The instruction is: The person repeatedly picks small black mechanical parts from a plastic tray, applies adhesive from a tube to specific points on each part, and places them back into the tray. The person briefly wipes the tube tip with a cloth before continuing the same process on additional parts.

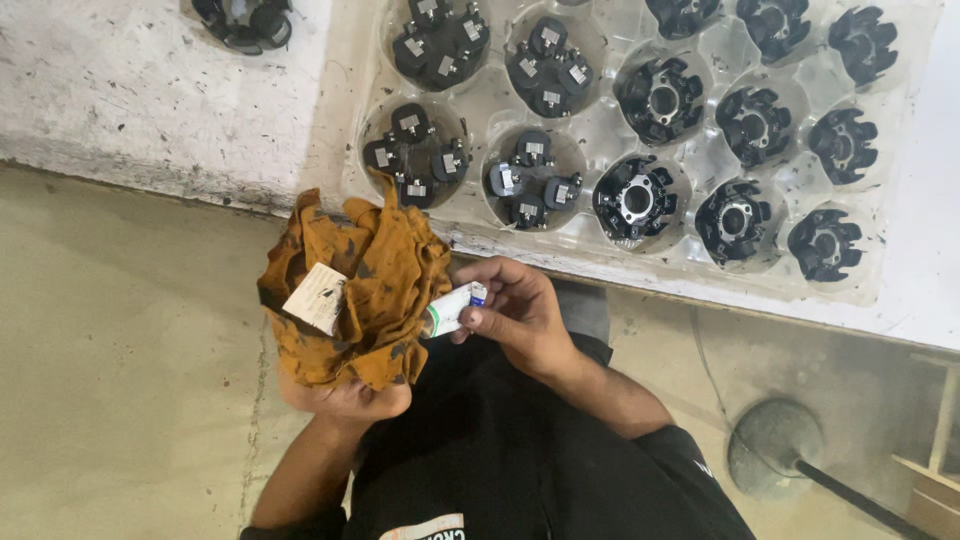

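My left hand [345,398] grips a crumpled orange cloth [375,290] stained with dark smudges; a white tag [316,297] hangs on its front. My right hand [515,310] holds a small white tube [452,308] with a blue end, its tip pressed against the cloth. Both hands are in front of my body, just below the edge of a white worktable [140,90]. My black shirt fills the lower middle.
A clear plastic tray [600,140] on the table holds several round black parts [636,198], some with metal clips. Another black part [245,22] lies at the top left. A round stool base [775,445] stands on the concrete floor at the right.
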`<state>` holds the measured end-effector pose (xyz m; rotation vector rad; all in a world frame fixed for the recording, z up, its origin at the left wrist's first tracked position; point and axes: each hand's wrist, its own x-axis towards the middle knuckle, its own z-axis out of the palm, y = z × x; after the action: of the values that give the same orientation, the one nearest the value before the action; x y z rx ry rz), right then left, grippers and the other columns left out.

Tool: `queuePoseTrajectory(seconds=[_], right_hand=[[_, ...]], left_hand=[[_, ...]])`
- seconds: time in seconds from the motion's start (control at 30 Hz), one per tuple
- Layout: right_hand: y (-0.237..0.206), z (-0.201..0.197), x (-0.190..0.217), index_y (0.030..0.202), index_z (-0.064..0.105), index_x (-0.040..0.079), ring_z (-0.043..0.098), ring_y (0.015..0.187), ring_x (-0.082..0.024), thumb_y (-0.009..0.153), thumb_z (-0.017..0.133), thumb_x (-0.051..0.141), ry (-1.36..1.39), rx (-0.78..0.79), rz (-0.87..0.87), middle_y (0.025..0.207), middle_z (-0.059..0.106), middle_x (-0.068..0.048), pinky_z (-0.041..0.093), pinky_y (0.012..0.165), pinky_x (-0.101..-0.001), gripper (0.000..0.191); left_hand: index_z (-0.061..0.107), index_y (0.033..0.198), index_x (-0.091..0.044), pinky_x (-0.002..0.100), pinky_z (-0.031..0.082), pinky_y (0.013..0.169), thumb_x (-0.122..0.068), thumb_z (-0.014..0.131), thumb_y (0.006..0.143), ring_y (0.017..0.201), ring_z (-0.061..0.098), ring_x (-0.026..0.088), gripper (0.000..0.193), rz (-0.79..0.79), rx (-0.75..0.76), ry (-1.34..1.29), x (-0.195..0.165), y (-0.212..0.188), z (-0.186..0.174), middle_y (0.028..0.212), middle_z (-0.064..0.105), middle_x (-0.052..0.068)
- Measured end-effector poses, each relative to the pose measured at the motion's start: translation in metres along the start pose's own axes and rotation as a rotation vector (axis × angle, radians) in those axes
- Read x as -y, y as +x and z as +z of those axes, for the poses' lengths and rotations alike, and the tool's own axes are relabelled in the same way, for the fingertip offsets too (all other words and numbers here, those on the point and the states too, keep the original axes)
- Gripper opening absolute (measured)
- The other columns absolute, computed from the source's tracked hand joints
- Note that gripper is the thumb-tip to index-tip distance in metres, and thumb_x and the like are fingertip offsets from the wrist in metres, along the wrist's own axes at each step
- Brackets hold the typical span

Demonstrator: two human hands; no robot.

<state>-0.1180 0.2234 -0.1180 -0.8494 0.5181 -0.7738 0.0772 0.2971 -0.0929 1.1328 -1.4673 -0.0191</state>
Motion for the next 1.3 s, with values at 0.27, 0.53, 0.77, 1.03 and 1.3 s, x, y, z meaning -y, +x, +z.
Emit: queuePoseTrajectory(seconds=[0.27,0.53,0.77,1.03,1.3], right_hand=[[0.019,0.014,0.005,0.117,0.064,0.006,0.071,0.102,-0.027,0.090,0.074,0.000,-1.113,0.068,-1.085,0.114,0.068,-0.011,0.061,0.089,-0.0376,0.029],[0.035,0.030,-0.015,0.128,0.068,0.001,0.070,0.089,-0.017,0.096,0.076,0.007,-0.074,0.032,0.069,0.106,0.074,-0.014,0.060,0.085,-0.0301,0.033],[0.057,0.051,-0.021,0.107,0.068,0.003,0.075,0.092,-0.029,0.080,0.081,-0.006,-1.104,-0.057,-1.022,0.104,0.073,-0.014,0.062,0.085,-0.0341,0.032],[0.059,0.057,-0.034,0.112,0.069,-0.003,0.071,0.095,-0.020,0.084,0.080,-0.007,-0.792,-0.099,-0.648,0.107,0.075,-0.013,0.057,0.089,-0.0304,0.030],[0.050,0.022,-0.026,0.120,0.065,-0.003,0.069,0.108,-0.020,0.094,0.074,-0.002,-0.133,-0.149,-0.235,0.120,0.069,-0.011,0.063,0.091,-0.0369,0.028]], left_hand=[[0.076,0.112,-0.002,0.024,0.056,0.085,-0.010,0.073,0.096,0.090,0.071,0.017,0.018,-0.334,-0.283,-0.168,0.021,-0.009,-0.001,0.108,0.076,0.006],[0.073,0.110,0.000,0.026,0.056,0.085,-0.007,0.072,0.095,0.091,0.071,0.019,0.017,-0.080,-0.097,0.168,0.042,-0.005,-0.031,0.108,0.075,0.007],[0.070,0.110,0.003,0.026,0.054,0.083,-0.005,0.068,0.096,0.090,0.069,0.018,0.017,-0.379,-0.236,-0.009,0.061,-0.010,-0.044,0.108,0.073,0.007],[0.067,0.118,0.007,0.029,0.056,0.091,-0.001,0.074,0.094,0.100,0.068,0.016,0.026,-0.745,-0.395,-0.822,0.082,-0.026,-0.046,0.113,0.072,0.009],[0.066,0.113,0.005,0.028,0.054,0.091,0.014,0.067,0.102,0.099,0.064,0.014,0.014,-0.508,-0.507,-0.637,0.123,-0.026,-0.080,0.112,0.069,0.008]])
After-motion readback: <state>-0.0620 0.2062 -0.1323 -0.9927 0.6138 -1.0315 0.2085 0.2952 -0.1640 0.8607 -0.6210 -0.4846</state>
